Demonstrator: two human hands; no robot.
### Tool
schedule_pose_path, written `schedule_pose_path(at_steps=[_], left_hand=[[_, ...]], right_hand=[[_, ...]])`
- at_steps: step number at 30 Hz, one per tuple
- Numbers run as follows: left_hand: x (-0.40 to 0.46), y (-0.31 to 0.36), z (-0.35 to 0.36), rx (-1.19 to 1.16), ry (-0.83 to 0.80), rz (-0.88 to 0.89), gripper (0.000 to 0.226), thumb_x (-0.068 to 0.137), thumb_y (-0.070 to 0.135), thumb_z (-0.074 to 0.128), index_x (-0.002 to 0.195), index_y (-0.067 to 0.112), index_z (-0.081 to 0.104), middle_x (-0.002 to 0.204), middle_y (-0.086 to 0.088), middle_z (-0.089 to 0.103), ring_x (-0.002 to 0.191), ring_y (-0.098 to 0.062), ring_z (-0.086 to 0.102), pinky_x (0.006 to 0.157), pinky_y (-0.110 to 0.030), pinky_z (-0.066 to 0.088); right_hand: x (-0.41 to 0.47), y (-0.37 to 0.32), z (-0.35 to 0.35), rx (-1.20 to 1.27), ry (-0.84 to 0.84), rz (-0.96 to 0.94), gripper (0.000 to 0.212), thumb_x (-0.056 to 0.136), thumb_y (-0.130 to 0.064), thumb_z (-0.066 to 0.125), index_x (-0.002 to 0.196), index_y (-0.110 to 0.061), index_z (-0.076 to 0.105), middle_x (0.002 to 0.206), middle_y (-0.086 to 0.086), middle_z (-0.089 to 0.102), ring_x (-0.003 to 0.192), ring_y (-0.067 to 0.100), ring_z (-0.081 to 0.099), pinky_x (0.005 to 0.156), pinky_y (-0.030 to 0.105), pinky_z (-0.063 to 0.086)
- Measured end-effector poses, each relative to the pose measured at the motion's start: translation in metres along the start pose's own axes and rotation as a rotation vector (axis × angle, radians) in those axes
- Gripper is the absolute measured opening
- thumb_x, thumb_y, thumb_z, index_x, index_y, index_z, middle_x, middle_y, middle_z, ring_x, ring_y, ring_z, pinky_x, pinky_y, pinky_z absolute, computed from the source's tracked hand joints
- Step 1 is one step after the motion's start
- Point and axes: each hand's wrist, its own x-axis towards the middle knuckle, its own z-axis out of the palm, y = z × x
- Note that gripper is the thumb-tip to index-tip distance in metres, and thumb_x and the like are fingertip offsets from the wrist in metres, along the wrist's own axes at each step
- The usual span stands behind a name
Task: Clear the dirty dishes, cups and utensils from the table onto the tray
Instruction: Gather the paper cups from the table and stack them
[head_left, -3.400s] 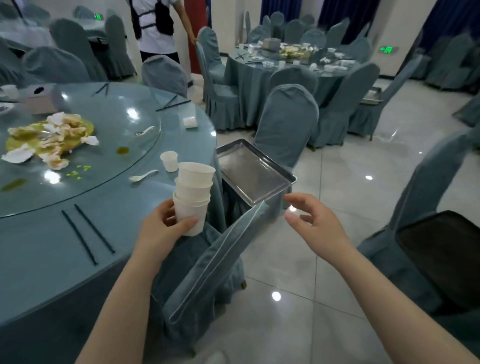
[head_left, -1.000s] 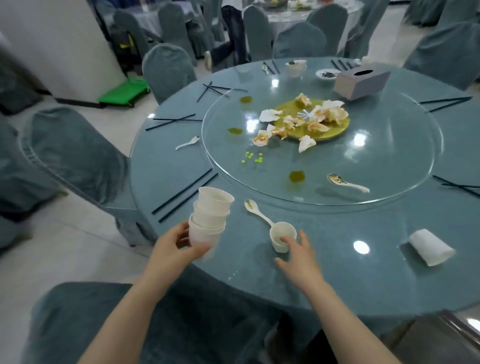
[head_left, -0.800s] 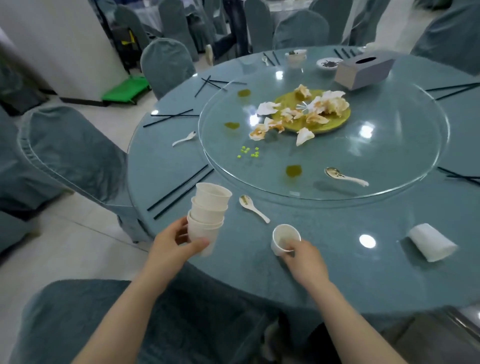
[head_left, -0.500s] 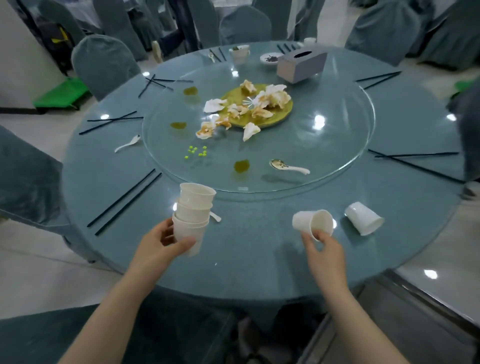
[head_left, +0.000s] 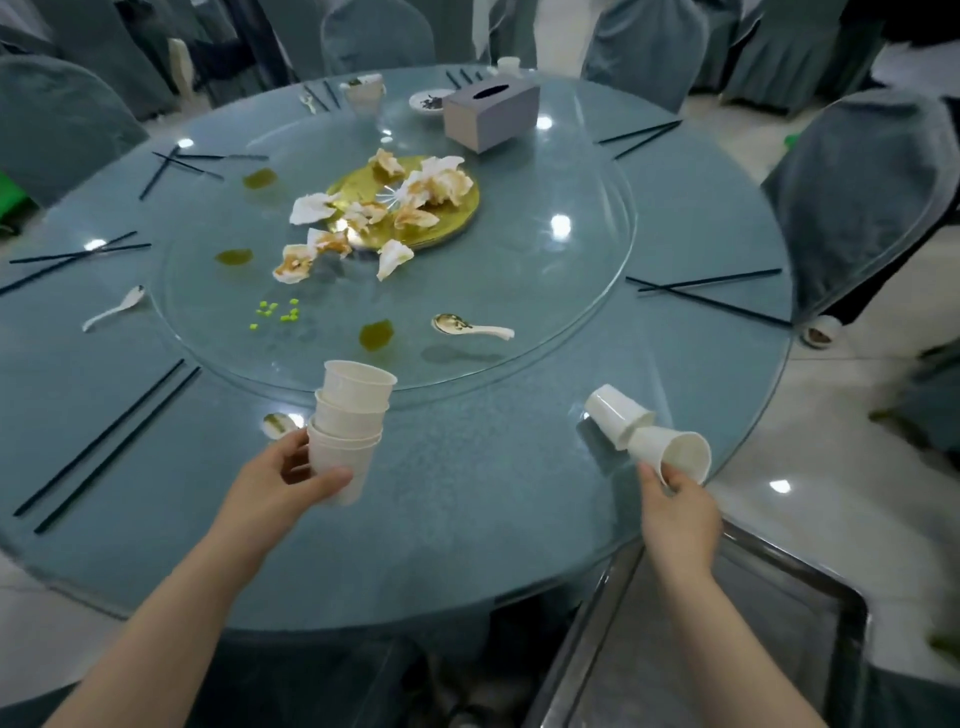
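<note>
One big round table (head_left: 467, 519) under a teal cloth fills the room's middle, carrying a clear glass turntable (head_left: 545, 291). At five o'clock from the table, just past its edge, sits a shiny steel tray (head_left: 800, 577), its near part out of view. Toward twelve o'clock on the turntable lies a yellow round plate (head_left: 457, 218) heaped with crumpled white tissues, and beyond it at one o'clock a grey tissue box (head_left: 491, 117). Pairs of black chopsticks (head_left: 109, 441) lie round the rim at eight, ten and three o'clock. The left hand (head_left: 280, 483) grips the bottom of a stack of white paper cups (head_left: 348, 421), upright, at six o'clock. The right hand (head_left: 680, 514) at four o'clock pinches a single white paper cup (head_left: 670, 452) tipped on its side, mouth facing right, its base touching another white cup lying toppled (head_left: 615, 413) on the cloth. A white ceramic spoon (head_left: 470, 327) rests on the glass near five o'clock; a second white spoon (head_left: 114, 309) lies at nine o'clock
</note>
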Motion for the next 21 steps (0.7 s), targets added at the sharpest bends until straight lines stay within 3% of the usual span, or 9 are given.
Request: schedule_pose_path(at_steps=[5, 10, 14, 21], left_hand=[[-0.001, -0.002, 0.001, 0.013, 0.013, 0.005, 0.044, 0.075, 0.019, 0.08, 0.106, 0.045, 0.062, 0.099, 0.014, 0.073, 0.093, -0.005, 0.067, 0.078, -0.024, 0.049], [-0.001, -0.006, 0.0, 0.024, 0.03, -0.007, 0.043, 0.076, 0.016, 0.078, 0.106, 0.042, 0.062, 0.101, 0.008, 0.072, 0.094, -0.009, 0.067, 0.076, -0.024, 0.049], [-0.002, -0.01, -0.003, 0.035, 0.03, -0.013, 0.044, 0.076, 0.016, 0.078, 0.106, 0.045, 0.061, 0.103, 0.008, 0.072, 0.095, -0.009, 0.067, 0.076, -0.023, 0.049], [-0.003, -0.021, -0.013, 0.048, 0.054, -0.064, 0.049, 0.076, 0.019, 0.078, 0.118, 0.037, 0.059, 0.107, 0.007, 0.07, 0.098, -0.01, 0.066, 0.08, -0.026, 0.05]], right_hand=[[0.016, -0.003, 0.011, -0.035, -0.063, 0.026, 0.04, 0.091, -0.038, 0.059, 0.119, -0.009, 0.067, 0.113, 0.011, 0.069, 0.104, 0.033, 0.061, 0.085, 0.037, 0.047], [0.029, -0.013, 0.023, -0.097, -0.039, -0.003, 0.041, 0.08, -0.039, 0.073, 0.11, -0.012, 0.069, 0.097, 0.014, 0.07, 0.085, 0.032, 0.064, 0.067, 0.031, 0.04], [0.041, -0.02, 0.037, -0.186, -0.034, 0.024, 0.052, 0.07, -0.047, 0.079, 0.107, -0.012, 0.068, 0.107, 0.014, 0.06, 0.086, 0.033, 0.06, 0.074, 0.038, 0.047], [0.047, -0.027, 0.063, -0.166, 0.036, -0.006, 0.041, 0.071, -0.042, 0.079, 0.09, -0.008, 0.066, 0.115, 0.013, 0.042, 0.077, 0.024, 0.041, 0.08, 0.035, 0.042]])
